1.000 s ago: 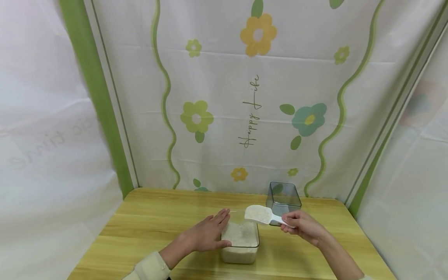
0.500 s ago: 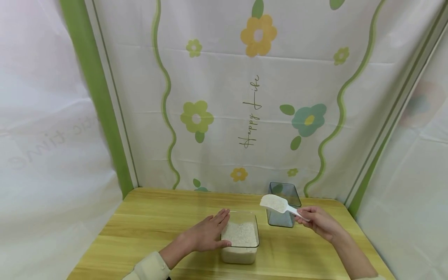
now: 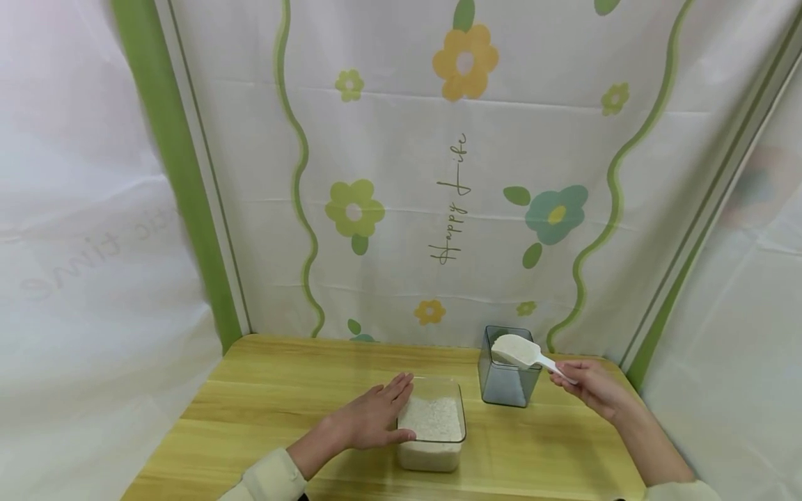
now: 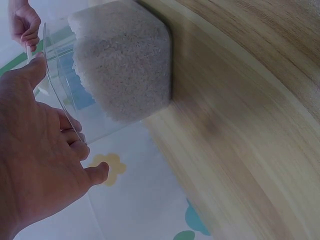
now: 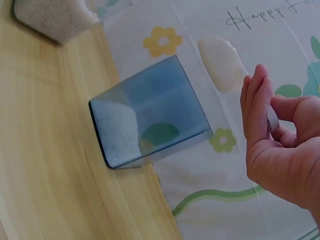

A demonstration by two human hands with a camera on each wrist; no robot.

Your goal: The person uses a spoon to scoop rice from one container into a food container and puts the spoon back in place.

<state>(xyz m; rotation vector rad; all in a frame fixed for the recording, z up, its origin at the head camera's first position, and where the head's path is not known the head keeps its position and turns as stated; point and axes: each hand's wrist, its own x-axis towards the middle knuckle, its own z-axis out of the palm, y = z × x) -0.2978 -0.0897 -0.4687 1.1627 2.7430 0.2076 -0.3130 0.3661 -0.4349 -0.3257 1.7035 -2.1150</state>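
My right hand [image 3: 592,387] grips the handle of a white scoop [image 3: 516,349] heaped with rice. The bowl of the scoop is over the mouth of a blue-tinted see-through container [image 3: 483,372]; in the right wrist view it hangs beyond the rim. White rice [image 5: 117,130] covers the bottom of that container. My left hand [image 3: 372,417] rests with extended fingers along the left rim of a clear square container [image 3: 432,441], thumb at its near corner. Rice [image 4: 127,65] fills much of this clear container, which stands upright on the table.
Both containers stand on a light wood-grain table [image 3: 282,376], the blue one farther back and to the right. Behind the table's far edge hangs a white curtain [image 3: 401,153] with printed flowers. More white sheeting [image 3: 94,209] closes off both sides.
My right hand has carried the loaded scoop right and away from the clear container to above the blue one. My left hand has stayed at the clear container's rim.
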